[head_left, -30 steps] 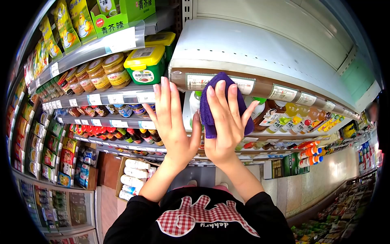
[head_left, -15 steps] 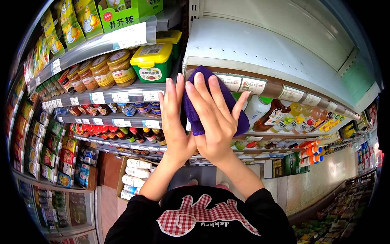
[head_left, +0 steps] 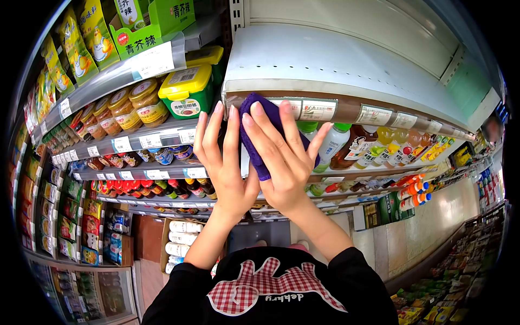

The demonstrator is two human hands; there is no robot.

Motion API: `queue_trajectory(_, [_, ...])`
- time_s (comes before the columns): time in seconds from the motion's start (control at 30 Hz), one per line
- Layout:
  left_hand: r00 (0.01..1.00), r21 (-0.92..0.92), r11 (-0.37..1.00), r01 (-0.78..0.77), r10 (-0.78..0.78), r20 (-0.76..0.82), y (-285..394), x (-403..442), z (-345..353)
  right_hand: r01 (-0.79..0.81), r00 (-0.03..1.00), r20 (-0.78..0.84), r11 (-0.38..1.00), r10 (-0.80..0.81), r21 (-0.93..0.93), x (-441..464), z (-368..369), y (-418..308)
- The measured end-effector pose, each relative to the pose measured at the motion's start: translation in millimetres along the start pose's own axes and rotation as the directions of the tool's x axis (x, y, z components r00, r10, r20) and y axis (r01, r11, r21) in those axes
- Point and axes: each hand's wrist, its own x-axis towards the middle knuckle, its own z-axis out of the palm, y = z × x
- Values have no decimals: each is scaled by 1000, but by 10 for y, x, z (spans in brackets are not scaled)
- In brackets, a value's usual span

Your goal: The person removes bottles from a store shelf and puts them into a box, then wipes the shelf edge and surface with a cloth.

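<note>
A purple cloth [head_left: 262,130] lies under the fingers of my right hand [head_left: 281,157], against the brown front edge [head_left: 346,112] of a white shelf [head_left: 325,62], near its left end. The fingers of that hand are spread over the cloth, pressing it to the edge. My left hand [head_left: 225,162] is just left of it, fingers stretched and apart, holding nothing. Its thumb is close to the right hand. Price labels [head_left: 318,110] show on the edge right of the cloth.
Jars [head_left: 149,103] and a yellow-lidded green tub [head_left: 187,89] stand on the shelves at left. Drink bottles [head_left: 333,143] stand below the white shelf. A carton of white bottles [head_left: 181,238] sits on the floor; a green box [head_left: 391,208] is at right.
The cloth and my right hand have moved left along the shelf edge since the earliest frame. My left hand's fingers have spread since the middle frame. The view has shifted slightly.
</note>
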Motion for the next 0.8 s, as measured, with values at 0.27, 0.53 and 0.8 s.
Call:
queue_trajectory(0.27, [999, 159, 987, 1, -7, 38, 163, -59, 117, -85, 994, -83, 991, 77, -101, -82, -75, 104])
queue_trajectory(0.53, [986, -70, 990, -120, 127, 105, 284, -88, 295, -132, 983, -144, 987, 118, -95, -141, -231, 288])
queue_trajectory(0.8, [974, -154, 980, -126, 152, 170, 456, -56, 395, -163, 971, -196, 977, 135, -138, -182, -355, 448])
